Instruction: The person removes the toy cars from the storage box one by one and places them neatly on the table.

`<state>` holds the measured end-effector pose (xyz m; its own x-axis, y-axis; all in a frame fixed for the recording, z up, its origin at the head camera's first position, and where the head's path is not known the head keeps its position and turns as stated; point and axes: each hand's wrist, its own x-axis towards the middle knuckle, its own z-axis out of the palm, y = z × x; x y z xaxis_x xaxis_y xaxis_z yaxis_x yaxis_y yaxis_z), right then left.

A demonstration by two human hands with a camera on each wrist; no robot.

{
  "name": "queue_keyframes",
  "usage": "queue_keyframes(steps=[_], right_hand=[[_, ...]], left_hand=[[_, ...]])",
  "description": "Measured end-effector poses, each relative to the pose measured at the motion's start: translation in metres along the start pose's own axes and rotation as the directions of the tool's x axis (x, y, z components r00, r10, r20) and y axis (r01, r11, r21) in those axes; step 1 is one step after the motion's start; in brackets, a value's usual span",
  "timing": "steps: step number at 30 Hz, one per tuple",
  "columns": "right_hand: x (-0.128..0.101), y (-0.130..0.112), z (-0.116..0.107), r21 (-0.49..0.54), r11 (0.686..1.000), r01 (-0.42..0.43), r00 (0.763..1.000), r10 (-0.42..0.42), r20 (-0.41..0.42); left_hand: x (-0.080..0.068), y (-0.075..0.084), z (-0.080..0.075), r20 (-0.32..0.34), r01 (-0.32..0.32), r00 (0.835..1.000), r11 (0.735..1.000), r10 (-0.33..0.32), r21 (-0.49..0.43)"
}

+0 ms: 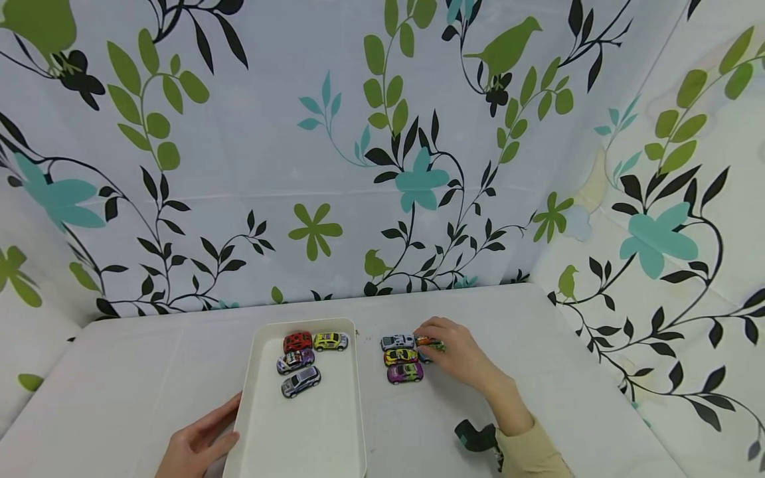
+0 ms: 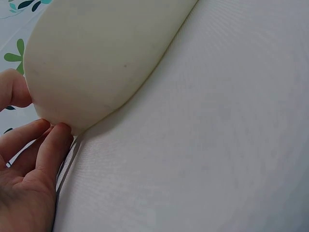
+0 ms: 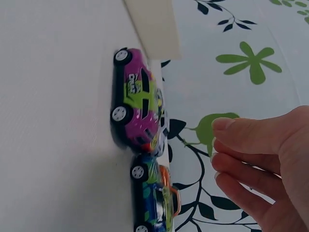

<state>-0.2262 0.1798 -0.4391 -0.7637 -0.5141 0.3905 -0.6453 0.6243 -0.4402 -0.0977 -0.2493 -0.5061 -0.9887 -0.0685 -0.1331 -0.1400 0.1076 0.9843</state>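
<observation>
My left hand (image 1: 200,438) holds the left edge of a shallow white tray (image 1: 360,425), with fingertips at the base of its outer wall (image 2: 101,72). Inside the tray lie a red toy car (image 1: 297,341), a yellow one (image 1: 331,341), a purple-and-white one (image 1: 295,360) and a silver one (image 1: 301,382). My right hand (image 1: 457,352) hovers over a cluster of toy cars right of the tray, thumb and fingers apart with nothing between them. The cluster includes a purple-green car (image 3: 135,96), a yellow-red car (image 1: 400,356), a grey-white car (image 1: 397,342), a blue-green car (image 3: 153,198) and an orange one (image 1: 423,340), partly hidden.
A black device (image 1: 478,436) sits by the right sleeve cuff (image 1: 528,448). White cloth covers the table (image 1: 179,358). Behind and to the right hang curtains (image 1: 257,146) printed with leaves, flowers and birds.
</observation>
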Motion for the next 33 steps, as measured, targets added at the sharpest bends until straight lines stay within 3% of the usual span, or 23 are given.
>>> queue_keyframes(steps=[5, 13, 20, 33], right_hand=[[0.015, -0.012, 0.006, 0.039, 0.999, 0.006, 1.0, -0.006, 0.008], [0.045, -0.034, 0.026, 0.11, 0.993, 0.049, 0.998, -0.054, 0.042], [0.066, -0.052, 0.048, 0.153, 0.985, 0.085, 0.993, -0.096, 0.066], [0.105, -0.092, 0.079, 0.005, 0.999, -0.032, 0.984, 0.03, 0.176]], left_hand=[[0.0, 0.0, -0.001, 0.005, 0.035, 0.999, 0.999, -0.035, 0.003], [-0.002, 0.001, -0.001, -0.009, 0.002, 1.0, 1.0, -0.002, -0.009], [0.0, 0.002, -0.001, -0.009, 0.053, 0.999, 0.999, -0.053, -0.002], [-0.001, 0.005, -0.001, -0.015, 0.072, 0.997, 0.997, -0.072, -0.013]])
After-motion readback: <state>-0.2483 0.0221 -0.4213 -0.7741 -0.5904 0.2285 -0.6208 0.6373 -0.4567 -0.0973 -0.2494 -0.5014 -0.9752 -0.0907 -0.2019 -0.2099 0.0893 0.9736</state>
